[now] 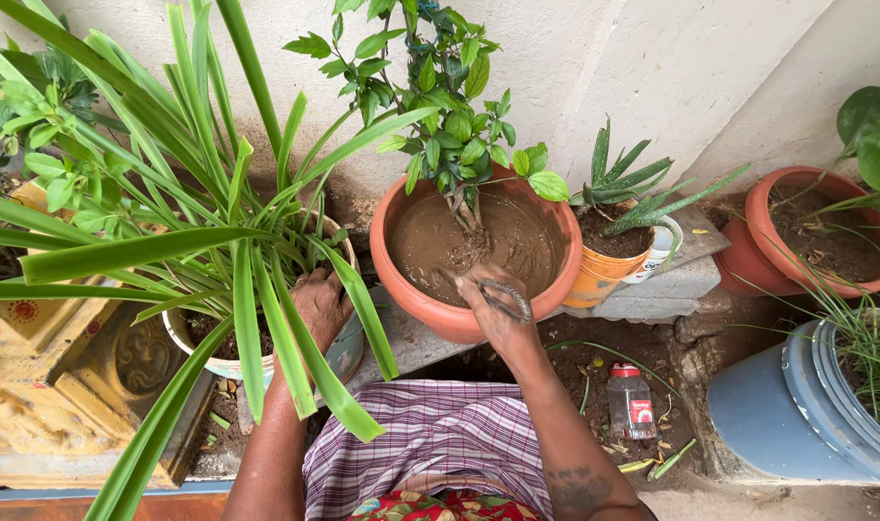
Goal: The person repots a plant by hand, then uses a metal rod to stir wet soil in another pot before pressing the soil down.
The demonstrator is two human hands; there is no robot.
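— Where are your hands?

— My right hand (493,304) is down in the clay pot (459,318), fingers curled into wet mud (517,246) beside the shrub's stem (464,207); my left hand (319,301) rests on the rim of the white pot (201,359), half hidden by long leaves (257,318); whether it grips, I cannot tell.

— And the pot?

— On the stone ledge (411,342), against the wall (652,68).

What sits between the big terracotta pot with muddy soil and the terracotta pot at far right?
In the head view, a small orange pot holding a spiky aloe-like plant, with a white cup beside it.

Head-worn view, steeply downward, close
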